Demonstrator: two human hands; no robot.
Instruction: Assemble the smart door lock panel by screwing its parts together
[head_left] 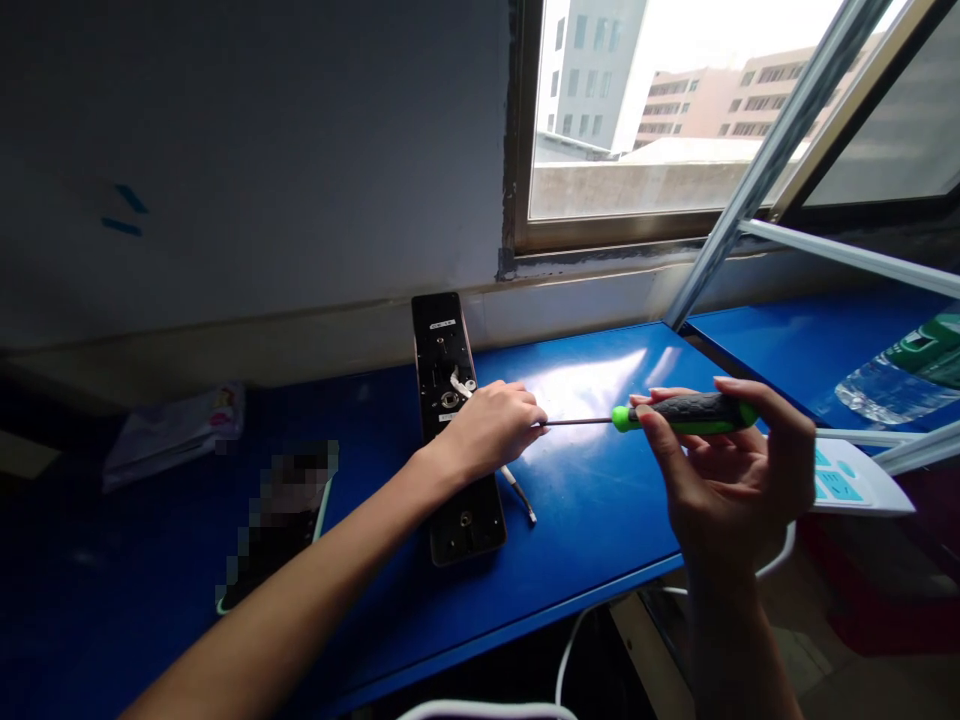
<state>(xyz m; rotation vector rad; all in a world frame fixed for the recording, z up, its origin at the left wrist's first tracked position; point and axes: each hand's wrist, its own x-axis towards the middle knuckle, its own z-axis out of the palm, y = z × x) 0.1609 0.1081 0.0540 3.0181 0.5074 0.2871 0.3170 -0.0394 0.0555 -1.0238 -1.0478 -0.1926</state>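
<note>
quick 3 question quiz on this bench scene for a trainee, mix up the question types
1. True or false: the right hand grips a screwdriver with a green and black handle.
2. The left hand lies over: A) a hammer B) the black lock panel C) a cup
3. Fill in: the table top is coloured ____.

Key: 1 true; 2 B; 3 blue.

A workshop: blue workbench (600, 510) under a window (637, 120), with a door-lock panel (439, 345) and screwdriver (690, 413)
</note>
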